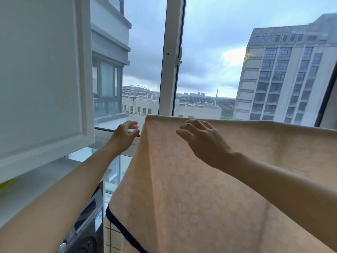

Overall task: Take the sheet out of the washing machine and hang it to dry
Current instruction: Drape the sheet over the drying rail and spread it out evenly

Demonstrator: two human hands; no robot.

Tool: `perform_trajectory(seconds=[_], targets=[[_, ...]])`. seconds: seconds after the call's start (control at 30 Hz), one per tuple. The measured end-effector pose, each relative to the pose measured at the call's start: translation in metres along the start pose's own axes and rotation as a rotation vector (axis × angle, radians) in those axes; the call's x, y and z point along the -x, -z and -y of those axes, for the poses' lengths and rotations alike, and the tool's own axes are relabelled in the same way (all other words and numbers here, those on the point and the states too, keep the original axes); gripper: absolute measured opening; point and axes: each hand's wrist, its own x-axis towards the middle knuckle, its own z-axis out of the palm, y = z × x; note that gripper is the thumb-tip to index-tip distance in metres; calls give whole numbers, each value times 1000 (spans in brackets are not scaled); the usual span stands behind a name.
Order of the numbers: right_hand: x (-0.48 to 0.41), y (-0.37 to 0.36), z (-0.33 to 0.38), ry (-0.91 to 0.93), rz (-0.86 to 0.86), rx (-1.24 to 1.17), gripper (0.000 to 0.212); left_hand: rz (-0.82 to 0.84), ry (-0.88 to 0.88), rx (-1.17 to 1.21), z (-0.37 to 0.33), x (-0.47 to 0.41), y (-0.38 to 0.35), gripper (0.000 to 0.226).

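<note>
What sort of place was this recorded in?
Probably an enclosed laundry balcony in a high-floor flat: a washing machine sits lower left, a peach sheet hangs before tall windows, and high-rise buildings show outside.

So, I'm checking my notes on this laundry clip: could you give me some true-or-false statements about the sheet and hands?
1. The sheet hangs draped in front of the window. True.
2. The sheet is plain white. False: it is peach with a dark trim along its lower edge.
3. The right hand grips a clothes peg. False: its fingers are spread and hold nothing.
4. The left hand is beside the sheet's left edge. True.
5. The washing machine sits at lower left. True.
</note>
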Motion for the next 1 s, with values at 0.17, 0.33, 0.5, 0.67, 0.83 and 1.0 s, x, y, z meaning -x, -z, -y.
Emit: perform_trajectory(seconds=[0.17,0.33,0.5,0.67,0.83,1.0], targets=[[-2,5,-34,-277,-7,48,36,17,29,59,-9,-15,-13,36],[1,6,-51,-336,-55,-60,20,-38,17,120,-8,-23,-24,11],[-2,6,-50,-400,-111,-174,20,-69,68,188,-8,-31,-30,18],[-8,5,-54,-444,-109,-172,17,147,0,421,-4,-29,-19,51],[-17,11,-59,-438,-150,-161,16,64,-111,359,-4,-36,-13,33],[-36,26,-61,-446,-256,-104,16,25,-20,638,-15,-48,-5,17]])
